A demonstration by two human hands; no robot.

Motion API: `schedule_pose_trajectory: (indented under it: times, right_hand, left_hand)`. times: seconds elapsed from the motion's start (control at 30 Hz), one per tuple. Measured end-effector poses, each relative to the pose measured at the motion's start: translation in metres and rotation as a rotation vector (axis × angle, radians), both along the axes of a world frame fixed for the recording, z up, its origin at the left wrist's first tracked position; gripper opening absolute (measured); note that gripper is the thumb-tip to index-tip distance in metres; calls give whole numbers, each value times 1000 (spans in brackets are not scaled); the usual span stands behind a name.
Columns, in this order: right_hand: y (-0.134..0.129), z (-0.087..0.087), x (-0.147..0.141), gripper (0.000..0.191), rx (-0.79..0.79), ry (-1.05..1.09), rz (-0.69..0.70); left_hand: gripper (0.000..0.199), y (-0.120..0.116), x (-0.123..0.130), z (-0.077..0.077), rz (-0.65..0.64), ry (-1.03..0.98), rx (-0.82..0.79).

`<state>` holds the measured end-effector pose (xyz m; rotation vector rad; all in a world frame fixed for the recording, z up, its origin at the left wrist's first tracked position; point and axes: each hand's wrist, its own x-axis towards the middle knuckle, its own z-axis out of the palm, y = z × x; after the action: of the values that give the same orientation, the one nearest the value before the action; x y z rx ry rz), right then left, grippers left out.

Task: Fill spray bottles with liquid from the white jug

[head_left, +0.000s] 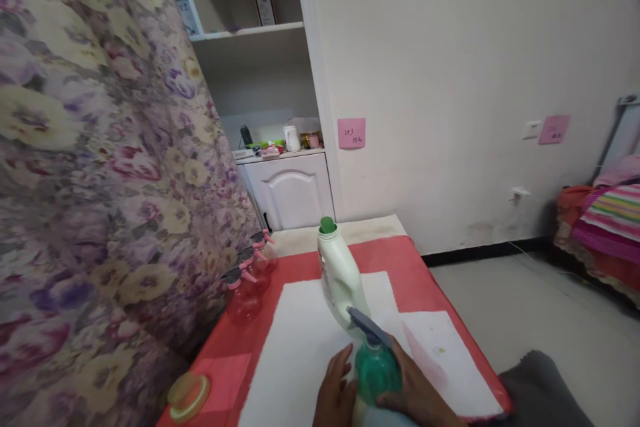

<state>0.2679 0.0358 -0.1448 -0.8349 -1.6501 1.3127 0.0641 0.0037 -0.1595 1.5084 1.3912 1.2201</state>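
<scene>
A round spray bottle (379, 373) with green liquid and a grey spray head (369, 327) is near the front of the table. My right hand (417, 387) is wrapped round its right side, with the thumb side up by the spray head. At its left side my left hand (337, 387) has curled fingers close to the bottle; whether they press on it is hard to tell. Just beyond stands a pale green jug (343, 273) with a green piece in its mouth. The grey nozzle overlaps the jug's lower part in view.
Several clear bottles (244, 300) with pink and grey spray heads stand along the left edge of the red-covered table (400, 257). White sheets (295, 320) lie on it. A round yellowish lid (189, 397) is at the front left. A floral curtain (115, 180) hangs left.
</scene>
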Motion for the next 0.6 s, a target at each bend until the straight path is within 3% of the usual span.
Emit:
schedule_pose_trajectory:
  times: [0.13, 0.27, 0.43, 0.53, 0.6]
  right_hand:
    - [4, 13, 4, 94, -68, 22, 65]
    - [9, 11, 10, 85, -12, -8, 16]
    - [4, -13, 25, 77, 30, -81, -170]
    - [-3, -31, 24, 67, 90, -85, -248]
    - [-8, -43, 15, 72, 131, -92, -347]
  left_hand:
    - [47, 2, 0, -5, -166, -24, 7]
    - [46, -2, 7, -6, -48, -1, 24]
    - [34, -11, 11, 11, 2, 32, 94]
    - [30, -9, -3, 23, 7, 134, 129]
    - [29, -1, -19, 26, 72, 264, 141]
